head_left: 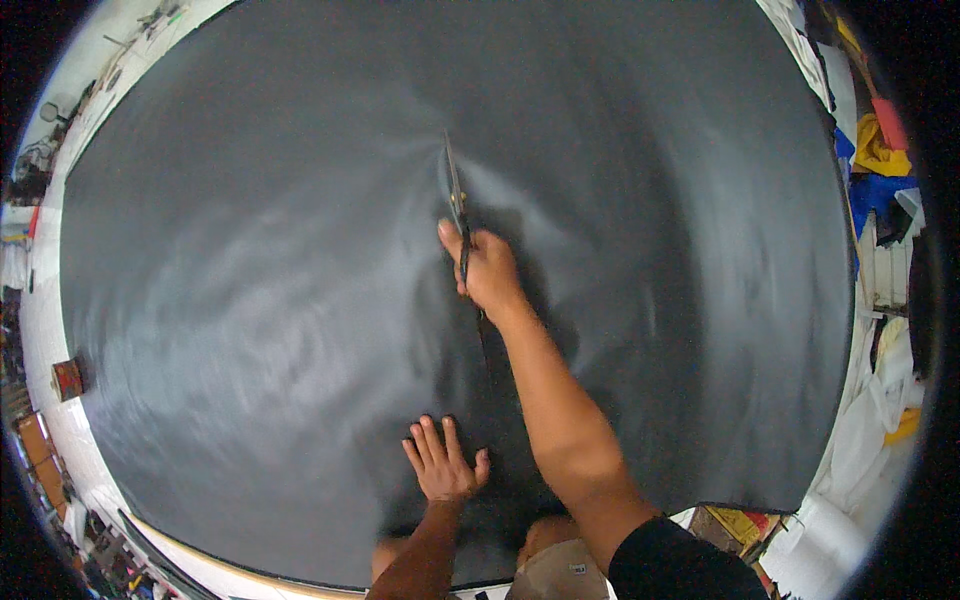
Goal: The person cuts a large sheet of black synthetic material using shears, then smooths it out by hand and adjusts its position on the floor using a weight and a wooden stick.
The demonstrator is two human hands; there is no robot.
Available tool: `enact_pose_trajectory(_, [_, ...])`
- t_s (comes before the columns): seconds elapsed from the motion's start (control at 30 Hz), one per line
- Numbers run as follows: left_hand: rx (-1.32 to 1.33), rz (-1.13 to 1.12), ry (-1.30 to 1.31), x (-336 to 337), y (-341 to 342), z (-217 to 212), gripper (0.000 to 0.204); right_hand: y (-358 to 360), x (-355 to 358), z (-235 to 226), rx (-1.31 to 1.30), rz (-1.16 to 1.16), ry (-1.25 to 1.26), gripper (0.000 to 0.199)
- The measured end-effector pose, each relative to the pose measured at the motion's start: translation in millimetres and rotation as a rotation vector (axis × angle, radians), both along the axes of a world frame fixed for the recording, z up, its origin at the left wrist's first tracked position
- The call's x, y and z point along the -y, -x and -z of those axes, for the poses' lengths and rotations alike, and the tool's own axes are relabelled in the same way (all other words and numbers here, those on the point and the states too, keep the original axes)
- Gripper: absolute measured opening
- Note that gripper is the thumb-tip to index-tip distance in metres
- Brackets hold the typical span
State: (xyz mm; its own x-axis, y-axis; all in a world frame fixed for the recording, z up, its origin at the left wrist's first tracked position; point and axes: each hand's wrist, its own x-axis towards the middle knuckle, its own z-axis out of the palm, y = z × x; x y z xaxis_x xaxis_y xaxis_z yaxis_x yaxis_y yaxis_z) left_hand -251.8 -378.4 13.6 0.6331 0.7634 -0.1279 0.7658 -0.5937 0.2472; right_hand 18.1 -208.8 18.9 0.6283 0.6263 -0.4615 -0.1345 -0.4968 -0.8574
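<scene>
A large dark grey sheet [280, 230], smooth and slightly shiny like vinyl or leather, covers most of the table. My right hand [490, 270] is closed round the handles of a pair of scissors [455, 180] near the middle of the sheet. The blades point away from me, and small creases spread in the sheet around them. Behind the handles, a thin dark line that looks like a cut runs back toward me. Nearer to me, my left hand [443, 468] lies flat on the sheet, fingers spread, left of that line.
At the left edge stands a small reddish-brown can or box [68, 380]. White table rim [100, 450] shows round the sheet. Tools and clutter fill the far left. Along the right lie yellow cloth [880, 150], blue material [880, 195] and white plastic wrapping [865, 420].
</scene>
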Motion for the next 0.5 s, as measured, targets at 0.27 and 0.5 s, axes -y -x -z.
enact_pose_trajectory(0.27, [-0.026,-0.004,0.113,1,2,3,0.082,-75,-96,-6,-0.020,-0.031,-0.062,0.062])
enact_pose_trajectory(0.5, [0.178,-0.106,0.105,-27,-11,-22,0.066,-73,-94,-1,0.002,-0.058,-0.038,0.056])
